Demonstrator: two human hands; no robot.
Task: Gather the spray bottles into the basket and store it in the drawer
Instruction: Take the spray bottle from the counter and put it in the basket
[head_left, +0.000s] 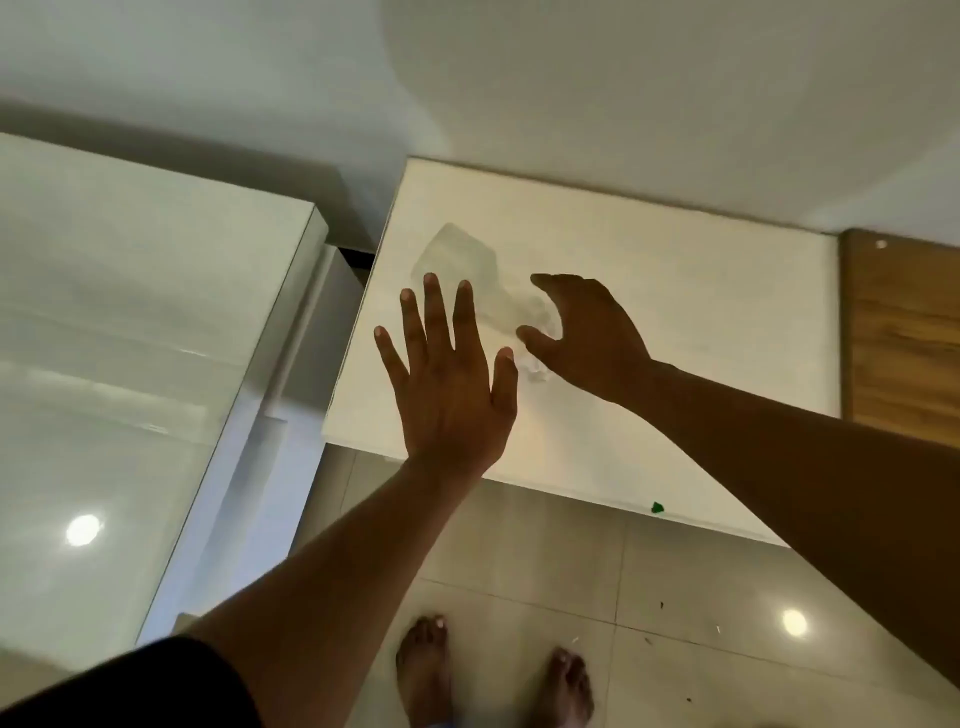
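A clear spray bottle (460, 260) lies on its side on the white cabinet top (675, 312), its pale trigger head pointing toward me. My left hand (449, 384) hovers flat over the near end of the bottle, fingers spread, holding nothing. My right hand (587, 332) is curled open just right of the bottle's head, thumb and fingers apart, not closed on it. The head is partly hidden between my two hands. No basket or drawer shows in the head view.
A glossy white cabinet (130, 364) stands to the left, with a gap between it and the white top. A wooden surface (904, 338) adjoins at the right. A small green scrap (657, 507) sits at the front edge. My bare feet (493, 675) stand on tiled floor.
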